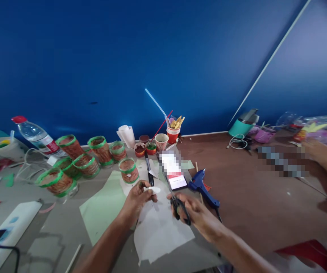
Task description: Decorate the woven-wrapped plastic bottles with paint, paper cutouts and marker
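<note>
A left hand (137, 198) pinches a white scrap (154, 190) in its fingers (147, 195), the free end jutting toward the right hand (199, 213), which grips scissors (177, 206) by the handles. Both hands work above a sheet (163, 239) on the counter (126, 254).

Scissor handles (176, 206) smooth plastic; paper scrap (154, 190) matt; bottle (35, 132) glossy plastic.

Dim, uneven light pales the blue wall (140, 60) rightward, with stretched, blurry edges and pixelated patches.
</note>
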Demonstrator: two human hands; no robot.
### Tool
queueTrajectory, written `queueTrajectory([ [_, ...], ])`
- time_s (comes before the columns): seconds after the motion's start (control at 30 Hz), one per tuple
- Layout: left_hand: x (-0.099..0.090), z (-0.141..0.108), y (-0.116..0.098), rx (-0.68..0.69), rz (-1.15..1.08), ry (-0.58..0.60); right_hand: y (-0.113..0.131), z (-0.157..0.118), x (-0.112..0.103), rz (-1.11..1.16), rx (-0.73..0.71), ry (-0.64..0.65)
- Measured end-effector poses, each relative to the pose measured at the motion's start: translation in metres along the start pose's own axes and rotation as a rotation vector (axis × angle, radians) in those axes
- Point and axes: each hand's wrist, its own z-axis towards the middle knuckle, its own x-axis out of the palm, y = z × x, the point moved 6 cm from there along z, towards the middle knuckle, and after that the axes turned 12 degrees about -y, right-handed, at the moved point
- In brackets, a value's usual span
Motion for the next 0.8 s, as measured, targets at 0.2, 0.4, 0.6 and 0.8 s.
queueTrajectory([
  [0.2, -0.002, 0.000, 0.003, -0.045, -0.116, -0.031, -0.026, -0.002, 0.021, -0.086, -0.078, -0.069],
  [0.4, -0.005, 0.001, 0.005, -0.065, -0.200, -0.071, -0.022, 0.000, 0.032, -0.408, -0.148, -0.149],
  [0.6, -0.002, -0.003, 0.003, -0.069, -0.169, -0.110, -0.013, 0.002, 0.037, -0.556, -0.256, -0.174],
  [0.8, 0.000, -0.007, 0.000, -0.058, -0.169, -0.135, -0.012, 0.001, 0.038, -0.603, -0.325, -0.192],
])
